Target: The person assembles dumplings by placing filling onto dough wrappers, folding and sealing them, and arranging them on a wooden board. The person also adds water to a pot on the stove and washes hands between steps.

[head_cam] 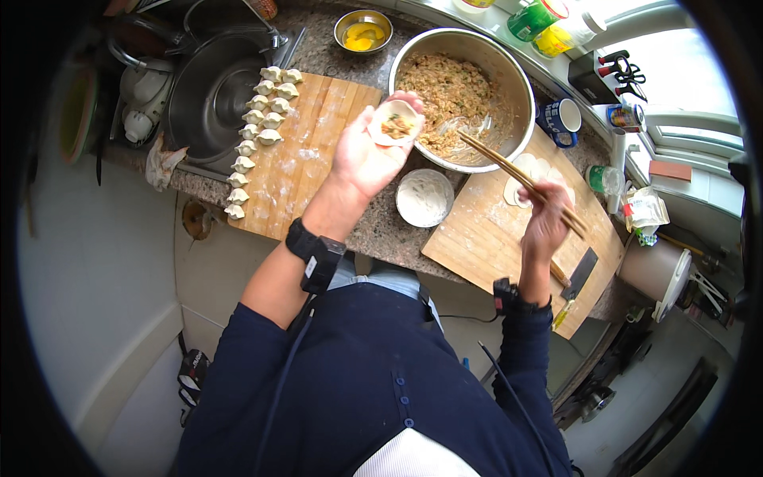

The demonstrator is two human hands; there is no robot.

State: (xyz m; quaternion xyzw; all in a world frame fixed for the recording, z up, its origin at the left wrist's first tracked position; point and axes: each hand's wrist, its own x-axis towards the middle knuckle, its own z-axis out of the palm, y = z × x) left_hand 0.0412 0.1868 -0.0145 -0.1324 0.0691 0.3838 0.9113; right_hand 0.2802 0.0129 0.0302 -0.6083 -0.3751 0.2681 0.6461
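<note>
On the upturned palm of my left hand (371,152) rests a round dumpling wrapper (386,138) with a small heap of minced filling (398,126) at its middle. My right hand (547,217) grips a pair of wooden chopsticks (506,168), whose tips reach over the large steel bowl (522,128). Plenty of minced filling (444,80) lies in that bowl. Beneath my right hand, several flat wrappers (530,164) overlap on the right wooden board (471,235). A small bowl of flour (424,198) stands between the two boards.
Folded dumplings (270,137) line the left edge of the left wooden board (322,119), beside a steel sink (202,113). Behind is a metal bowl with eggs (363,37). A cleaver (580,273) and a rolling pin (560,274) lie at right; a blue mug (560,122) stands nearby.
</note>
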